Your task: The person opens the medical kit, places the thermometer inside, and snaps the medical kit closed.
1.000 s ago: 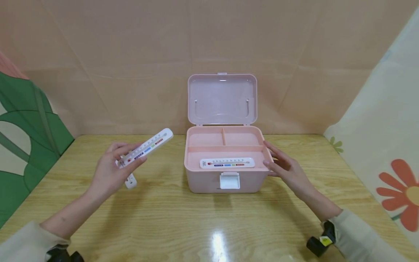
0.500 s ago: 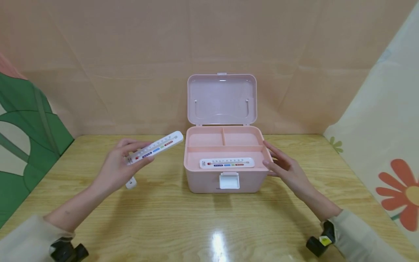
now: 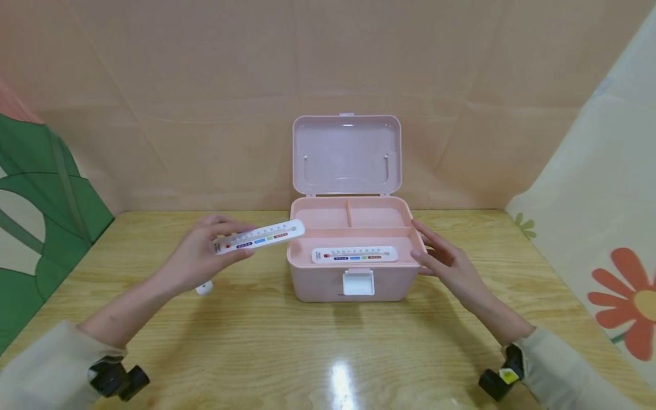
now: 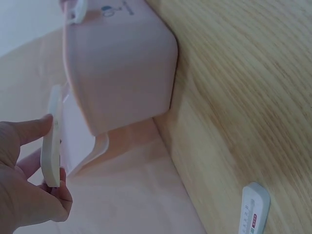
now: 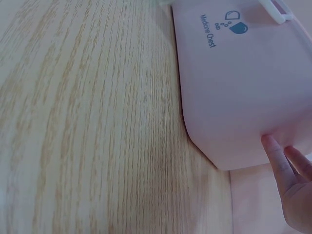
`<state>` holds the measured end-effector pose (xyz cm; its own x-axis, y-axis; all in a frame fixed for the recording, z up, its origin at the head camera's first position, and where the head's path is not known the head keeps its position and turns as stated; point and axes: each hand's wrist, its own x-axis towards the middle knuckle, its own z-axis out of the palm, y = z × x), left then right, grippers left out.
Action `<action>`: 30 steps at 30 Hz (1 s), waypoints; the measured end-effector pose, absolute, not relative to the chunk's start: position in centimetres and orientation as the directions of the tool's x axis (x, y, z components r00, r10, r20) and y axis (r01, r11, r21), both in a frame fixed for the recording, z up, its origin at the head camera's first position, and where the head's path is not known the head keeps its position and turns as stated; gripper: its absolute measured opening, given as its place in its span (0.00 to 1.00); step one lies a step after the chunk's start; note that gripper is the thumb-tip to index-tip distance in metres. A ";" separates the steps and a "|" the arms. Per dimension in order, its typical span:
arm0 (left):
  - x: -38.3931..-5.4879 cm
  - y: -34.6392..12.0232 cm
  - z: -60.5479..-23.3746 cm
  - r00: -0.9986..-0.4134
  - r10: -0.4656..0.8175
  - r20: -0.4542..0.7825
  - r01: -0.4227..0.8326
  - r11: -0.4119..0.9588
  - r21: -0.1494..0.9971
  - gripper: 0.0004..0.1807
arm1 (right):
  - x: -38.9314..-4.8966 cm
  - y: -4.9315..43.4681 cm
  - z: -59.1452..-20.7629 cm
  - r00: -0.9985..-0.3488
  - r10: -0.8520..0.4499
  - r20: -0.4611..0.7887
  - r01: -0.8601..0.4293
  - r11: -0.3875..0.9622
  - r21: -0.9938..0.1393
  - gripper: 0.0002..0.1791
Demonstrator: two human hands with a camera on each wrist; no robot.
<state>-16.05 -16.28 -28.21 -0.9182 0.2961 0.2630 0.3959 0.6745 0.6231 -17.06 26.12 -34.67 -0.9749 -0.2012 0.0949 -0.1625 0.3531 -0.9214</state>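
Observation:
My left hand pinches a flat white thermometer, its coloured strip facing up. The thermometer's far end reaches the left rim of a pink medicine chest in the head view, held above it or beside it; the exact gap I cannot tell. A second thermometer lies flat in the chest's front compartment. My right hand touches the chest's right side, fingers fairly straight against the wall and rim; the right wrist view shows fingertips on the outer wall. Another thermometer lies on the table, mostly hidden by my left hand in the head view.
The chest's lid stands raised at the back. Two smaller compartments lie behind a divider. A white latch hangs on the front. The wooden table ends at a beige cloth backdrop.
My left hand has moved right, bringing its thermometer towards the chest, and the thermometer has turned closer to level. The right hand stays at the chest's side.

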 end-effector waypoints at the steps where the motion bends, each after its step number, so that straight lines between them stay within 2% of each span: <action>1: -16.1 -16.2 -28.1 -0.916 0.304 0.263 0.402 0.674 0.620 0.20 | -17.0 26.1 -34.7 -0.975 -0.202 0.094 -0.162 0.354 -0.921 0.33; 9: -16.9 -15.0 -27.5 -0.892 0.364 0.269 0.452 0.690 0.565 0.20 | -17.0 26.1 -34.6 -0.975 -0.202 0.089 -0.158 0.359 -0.920 0.33; 30: -17.9 -11.8 -27.0 -0.890 0.408 0.204 0.451 0.714 0.535 0.18 | -17.2 26.2 -34.8 -0.976 -0.204 0.079 -0.148 0.351 -0.924 0.33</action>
<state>-17.94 -11.83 -27.02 -0.8897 0.4085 0.2041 0.4508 0.7144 0.5352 -17.15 26.23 -34.79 -0.9758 -0.2037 0.0791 -0.1483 0.3515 -0.9244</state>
